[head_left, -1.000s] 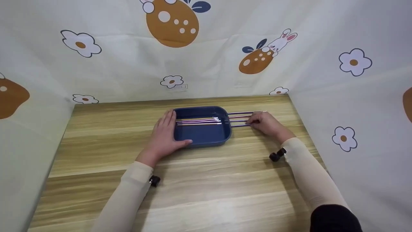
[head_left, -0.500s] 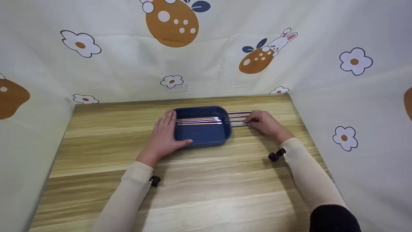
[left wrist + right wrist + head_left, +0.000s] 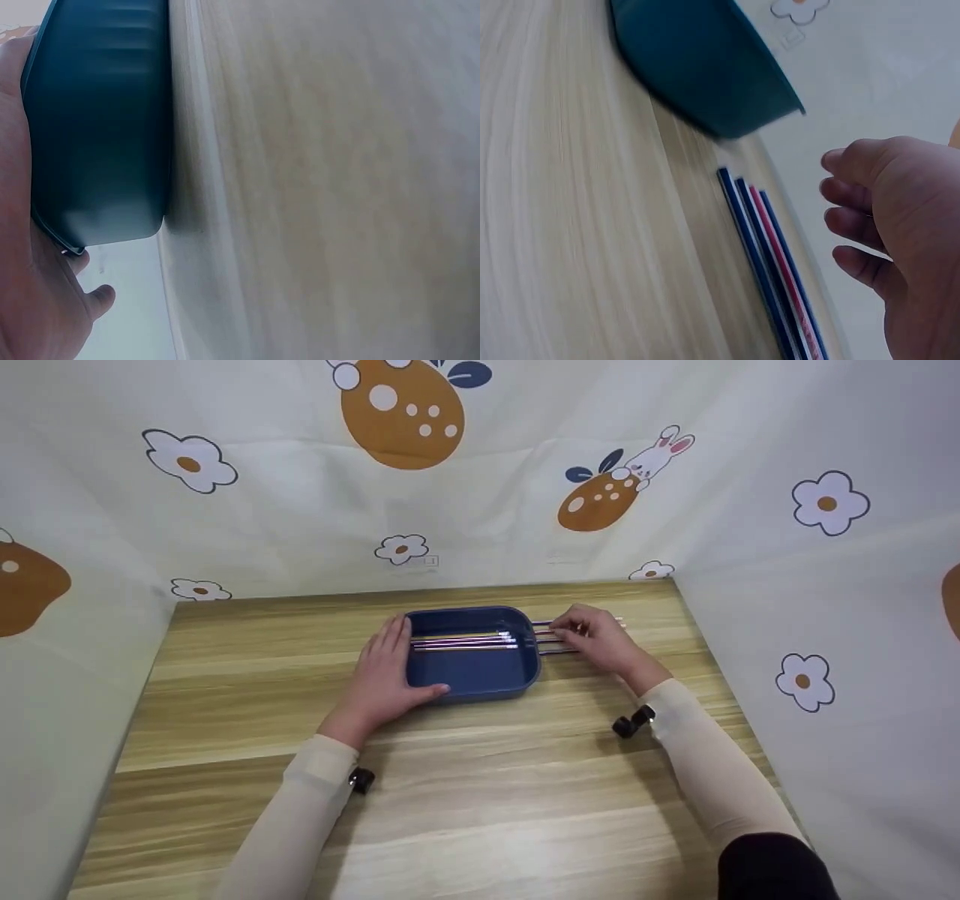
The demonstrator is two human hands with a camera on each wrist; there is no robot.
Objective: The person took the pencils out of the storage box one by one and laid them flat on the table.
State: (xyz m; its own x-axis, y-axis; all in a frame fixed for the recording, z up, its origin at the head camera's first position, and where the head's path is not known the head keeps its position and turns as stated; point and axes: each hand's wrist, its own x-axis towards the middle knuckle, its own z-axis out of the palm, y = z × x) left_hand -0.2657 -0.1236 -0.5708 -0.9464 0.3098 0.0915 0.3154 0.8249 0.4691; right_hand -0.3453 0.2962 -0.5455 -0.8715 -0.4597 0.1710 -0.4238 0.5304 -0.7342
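A dark blue, round-cornered tray (image 3: 469, 673) sits upright towards the back of a wood-grained desk (image 3: 487, 780), with its long sides running left to right. The left hand (image 3: 382, 675) spans the tray's near left corner: its straight fingers lie against the left end at the rim, and its thumb stretches along the near edge, so this grip is loose and extended, touching the tray without closing round it. Inside the tray, several slim pencils (image 3: 465, 643) lie bunched together lengthwise across the middle, their pale, shiny tips towards the right end; yellow and pinkish purple show among them, though the exact number is hard to make out. Just beyond the tray's right end, a row of four more pencils (image 3: 778, 255) lies flat on the desk, three dark blue and one red, side by side and pointing towards the tray, their near ends just short of its wall. The right hand (image 3: 596, 637) hovers over this row; in the right wrist view its fingers are lightly bent, spaced apart and well clear of the pencils, so that grip is released. Both forearms wear cream sleeves (image 3: 720, 780), with a small black camera (image 3: 634, 722) at each wrist. Pale cloth (image 3: 495, 487) printed with flowers, orange fruit shapes and a rabbit surrounds the desk on three sides.
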